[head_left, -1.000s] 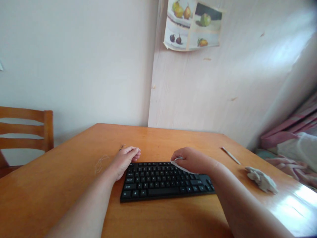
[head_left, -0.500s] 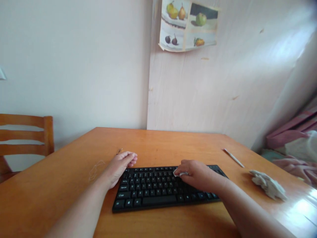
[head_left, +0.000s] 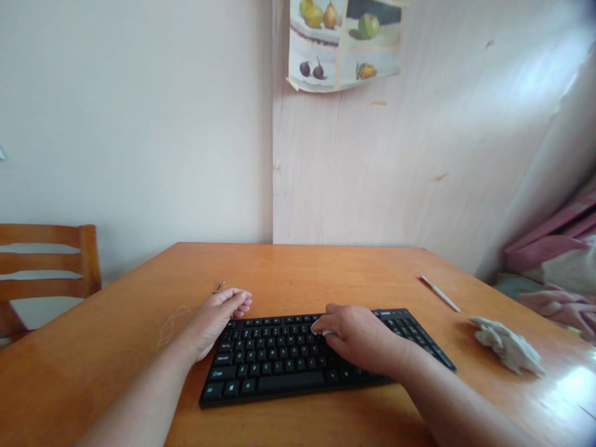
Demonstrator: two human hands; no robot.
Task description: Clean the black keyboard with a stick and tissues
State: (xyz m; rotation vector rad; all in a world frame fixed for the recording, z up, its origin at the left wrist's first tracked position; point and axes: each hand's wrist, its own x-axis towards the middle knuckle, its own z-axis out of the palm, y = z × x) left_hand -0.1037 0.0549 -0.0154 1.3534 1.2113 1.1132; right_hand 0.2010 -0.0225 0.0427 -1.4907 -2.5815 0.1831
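A black keyboard [head_left: 279,357] lies on the wooden table [head_left: 298,273] in front of me. Over its middle-right keys, my right hand [head_left: 356,335] pinches a small white piece of tissue or cloth [head_left: 321,331], pressed to the upper keys. Most of that piece is hidden under my fingers. At the keyboard's upper left corner rests my left hand [head_left: 223,313], its fingers curled in and the thumb against them, with nothing visible inside. Just behind it lies a small thin metallic item [head_left: 218,287], too small to name.
On the right side are a white pen or pencil [head_left: 439,293] and a crumpled greyish cloth [head_left: 506,346]. A thin loop of string [head_left: 172,324] lies left of my left hand. A wooden chair [head_left: 46,261] stands at the left, and pink fabric [head_left: 559,307] is piled far right.
My right hand has slid a little left over the keys with the white piece, uncovering more of the number pad. My left hand stays at the corner. The view has shifted slightly.
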